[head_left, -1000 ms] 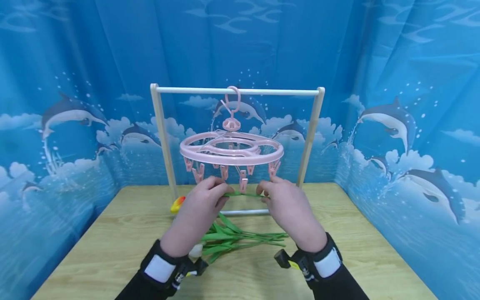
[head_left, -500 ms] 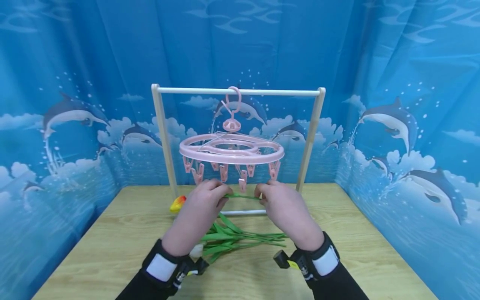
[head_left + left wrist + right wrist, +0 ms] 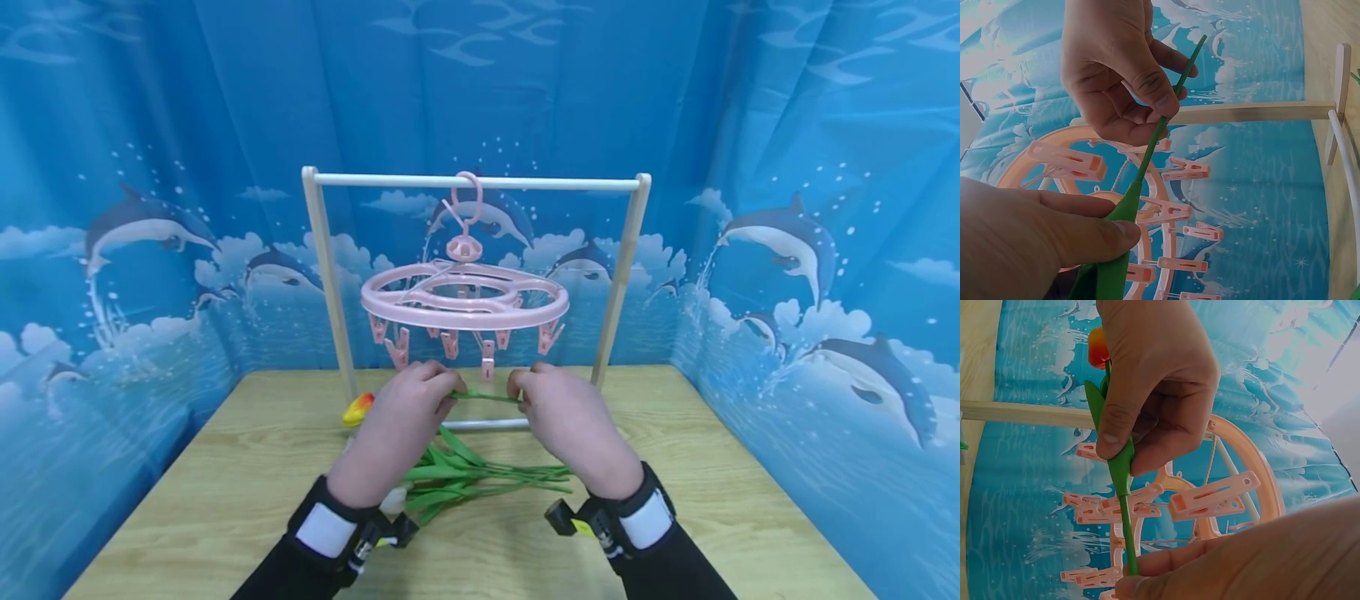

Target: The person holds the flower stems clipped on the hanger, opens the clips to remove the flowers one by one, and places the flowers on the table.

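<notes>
A yellow and orange tulip (image 3: 358, 409) lies level across both hands, below the pink clip hanger (image 3: 465, 318). My left hand (image 3: 408, 408) pinches it where the green leaves wrap the stem; the thumb presses on the leaf (image 3: 1124, 212) in the left wrist view. Farther along the thin stem (image 3: 1154, 140), my right hand (image 3: 566, 412) pinches between thumb and fingers, and the stem's tip sticks out past them. In the right wrist view the bloom (image 3: 1099, 347) shows behind the left hand. Several pink clothespins (image 3: 487, 360) dangle just above the hands.
The hanger hooks over the white bar (image 3: 547, 182) of a wooden stand (image 3: 621, 283). Several more tulips with green leaves and stems (image 3: 487, 477), a white bloom (image 3: 393, 501) among them, lie on the wooden table (image 3: 697, 500). A dolphin-print curtain (image 3: 480, 75) surrounds the table.
My right hand has shifted slightly left along the tulip stem, closer to the left hand. The left hand keeps its hold, moving very little, and the clothespins sway slightly.
</notes>
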### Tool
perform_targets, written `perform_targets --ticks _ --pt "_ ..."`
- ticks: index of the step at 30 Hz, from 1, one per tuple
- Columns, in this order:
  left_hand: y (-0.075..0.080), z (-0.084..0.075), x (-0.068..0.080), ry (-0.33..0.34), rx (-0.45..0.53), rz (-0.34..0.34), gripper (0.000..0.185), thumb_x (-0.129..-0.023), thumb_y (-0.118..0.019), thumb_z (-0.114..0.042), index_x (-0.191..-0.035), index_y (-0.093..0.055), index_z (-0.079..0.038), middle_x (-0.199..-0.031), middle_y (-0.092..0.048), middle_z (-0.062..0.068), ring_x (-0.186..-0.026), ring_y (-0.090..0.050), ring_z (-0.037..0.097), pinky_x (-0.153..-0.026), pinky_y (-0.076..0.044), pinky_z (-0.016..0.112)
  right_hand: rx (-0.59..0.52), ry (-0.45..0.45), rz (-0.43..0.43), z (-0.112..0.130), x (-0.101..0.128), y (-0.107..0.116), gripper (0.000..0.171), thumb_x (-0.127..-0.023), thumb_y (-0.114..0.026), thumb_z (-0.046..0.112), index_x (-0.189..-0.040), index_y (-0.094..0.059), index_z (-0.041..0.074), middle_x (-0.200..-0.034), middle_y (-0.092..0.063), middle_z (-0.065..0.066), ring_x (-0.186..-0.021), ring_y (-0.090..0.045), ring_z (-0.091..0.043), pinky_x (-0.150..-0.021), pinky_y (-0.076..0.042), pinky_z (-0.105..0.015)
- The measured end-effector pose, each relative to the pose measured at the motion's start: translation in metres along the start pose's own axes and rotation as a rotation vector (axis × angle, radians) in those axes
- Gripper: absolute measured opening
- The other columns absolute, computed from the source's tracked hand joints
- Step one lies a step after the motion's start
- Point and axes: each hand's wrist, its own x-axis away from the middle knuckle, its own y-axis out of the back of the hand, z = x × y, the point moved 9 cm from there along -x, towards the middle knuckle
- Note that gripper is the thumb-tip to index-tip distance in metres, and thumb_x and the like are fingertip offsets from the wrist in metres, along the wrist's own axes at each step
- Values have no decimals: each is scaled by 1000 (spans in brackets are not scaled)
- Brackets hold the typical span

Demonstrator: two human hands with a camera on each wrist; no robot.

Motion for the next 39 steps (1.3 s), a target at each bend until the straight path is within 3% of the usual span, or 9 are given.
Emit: perform_targets --ticks 17,28,39 --pt "-10 -2 -2 -27 -66 49 22 -88 -92 -12 -105 -80 -21 -101 -78 -5 -89 -73 12 -79 -65 26 21 27 -3 3 0 -5 20 -99 -75 2 -103 -81 20 -96 -77 1 -76 -65 -12 -62 -55 -27" --pt "-14 1 -1 7 -42 77 21 -90 -91 -12 -104 -80 -22 -102 -78 -5 -92 -74 12 -82 -66 27 15 38 6 3 -1 -9 21 -98 -75 -1 -103 -80 19 -94 -77 0 -76 -66 -12 -62 -56 -27" --pt "-19 1 0 -17 -36 76 21 -91 -90 -9 -102 -79 -23 -98 -75 -7 -89 -72 9 -78 -64 24 14 41 39 3 -2 -18 24 -98 -75 -2 -107 -81 18 -93 -76 1 -75 -65 -12 -62 -56 -26"
